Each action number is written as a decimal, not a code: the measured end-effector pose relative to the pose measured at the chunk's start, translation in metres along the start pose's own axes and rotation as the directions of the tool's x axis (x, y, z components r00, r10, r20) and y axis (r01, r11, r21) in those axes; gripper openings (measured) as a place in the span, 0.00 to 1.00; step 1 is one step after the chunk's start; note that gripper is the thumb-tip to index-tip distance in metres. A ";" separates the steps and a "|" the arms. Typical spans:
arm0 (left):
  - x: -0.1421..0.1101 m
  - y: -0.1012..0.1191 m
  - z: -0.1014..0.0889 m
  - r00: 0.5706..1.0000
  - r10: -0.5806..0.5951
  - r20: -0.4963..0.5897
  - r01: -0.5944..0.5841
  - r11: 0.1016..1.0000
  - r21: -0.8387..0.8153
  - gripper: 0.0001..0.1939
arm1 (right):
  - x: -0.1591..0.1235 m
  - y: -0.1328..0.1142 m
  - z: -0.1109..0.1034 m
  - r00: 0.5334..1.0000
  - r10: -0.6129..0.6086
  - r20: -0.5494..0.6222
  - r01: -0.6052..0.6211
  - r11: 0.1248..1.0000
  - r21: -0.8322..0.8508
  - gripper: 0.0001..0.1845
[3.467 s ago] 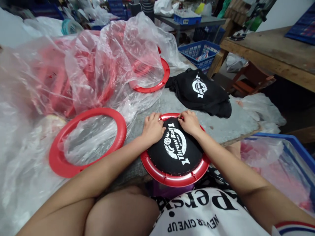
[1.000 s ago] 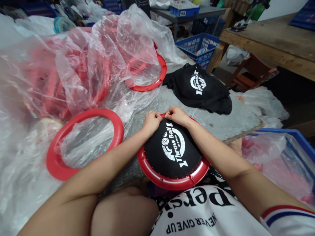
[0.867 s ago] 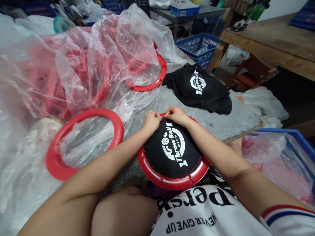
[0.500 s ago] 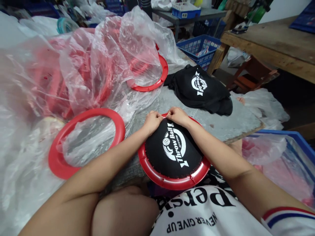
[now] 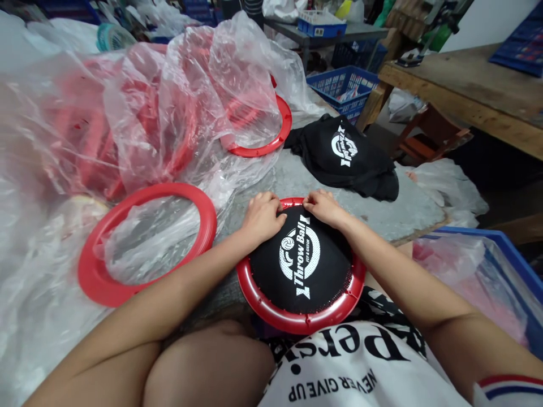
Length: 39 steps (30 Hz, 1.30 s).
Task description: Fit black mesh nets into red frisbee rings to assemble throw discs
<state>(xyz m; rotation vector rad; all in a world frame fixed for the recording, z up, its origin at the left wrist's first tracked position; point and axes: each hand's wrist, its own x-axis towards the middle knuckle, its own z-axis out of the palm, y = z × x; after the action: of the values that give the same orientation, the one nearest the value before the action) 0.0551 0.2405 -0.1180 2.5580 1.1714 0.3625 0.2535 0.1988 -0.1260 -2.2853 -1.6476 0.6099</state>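
A round black fabric panel (image 5: pixel 328 263) printed with white "Throw Ball" lettering lies inside a red plastic ring (image 5: pixel 292 322) in front of my body. Along the ring's lower edge, small pegs and the panel's perforated border show. My left hand (image 5: pixel 263 217) is curled over the upper left of the rim, its thumb resting on the fabric. Farther right, my right hand (image 5: pixel 326 209) pinches the fabric's edge at the top of the rim; its fingertips are partly hidden. A gap with bare red rim lies between the hands.
Another red ring (image 5: pixel 146 195) lies at left on clear plastic sheeting (image 5: pixel 38 237). More red rings (image 5: pixel 282 133) sit in plastic behind it. A pile of black printed fabric (image 5: pixel 352 164) rests on the grey table (image 5: pixel 292 175). Blue crates (image 5: pixel 343 87) stand behind and at right.
My hands have moved apart along the top rim, the left one leftward and the right one rightward. The ring and panel have turned slightly clockwise.
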 end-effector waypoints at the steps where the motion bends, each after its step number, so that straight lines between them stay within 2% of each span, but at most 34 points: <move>1: 0.001 0.001 0.001 1.000 0.015 0.025 -0.015 1.000 -0.002 0.05 | 0.001 0.000 -0.001 0.999 -0.039 0.000 0.039 0.999 0.014 0.09; 3: 0.002 0.003 0.004 0.998 0.013 0.058 -0.011 1.000 -0.022 0.05 | 0.007 -0.001 -0.001 0.987 -0.162 0.001 0.162 0.986 0.036 0.08; 5: 0.002 0.004 0.006 0.998 -0.019 0.068 0.020 1.000 -0.013 0.06 | 0.014 -0.004 0.001 0.954 -0.299 0.017 0.298 0.953 0.060 0.06; 7: 0.000 0.006 0.007 0.998 -0.027 0.061 0.025 0.999 0.043 0.07 | 0.021 -0.007 0.007 0.933 -0.359 0.035 0.352 0.927 0.131 0.03; 10: -0.003 0.009 0.009 0.998 0.020 0.063 -0.031 0.985 0.172 0.10 | 0.025 -0.007 0.019 0.960 -0.280 -0.013 0.273 0.919 0.285 0.08; 13: -0.004 0.010 0.011 0.997 0.062 0.049 -0.071 0.974 0.217 0.12 | 0.025 -0.003 0.029 0.967 -0.231 -0.107 0.254 0.907 0.336 0.08; 23: 0.003 0.008 0.015 0.998 0.008 0.060 -0.012 0.998 0.059 0.04 | 0.021 -0.002 0.028 0.947 -0.290 -0.140 0.318 0.911 0.264 0.06; 29: 0.008 0.007 0.015 0.996 -0.046 0.077 0.048 0.999 -0.021 0.07 | 0.018 -0.002 0.025 0.951 -0.283 -0.122 0.305 0.920 0.245 0.06; 36: 0.012 0.009 0.010 0.981 -0.183 0.065 0.192 0.965 -0.178 0.01 | 0.022 -0.001 0.027 0.940 -0.321 -0.117 0.341 0.887 0.311 0.05; 39: 0.015 0.006 0.011 0.970 -0.236 0.056 0.242 0.932 -0.268 0.02 | 0.021 -0.001 0.025 0.940 -0.324 -0.105 0.341 0.883 0.324 0.04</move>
<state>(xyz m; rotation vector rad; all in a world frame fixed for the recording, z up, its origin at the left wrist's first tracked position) 0.0725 0.2460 -0.1245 2.1505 1.3074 0.4044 0.2459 0.2180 -0.1514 -1.7128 -1.7051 0.6860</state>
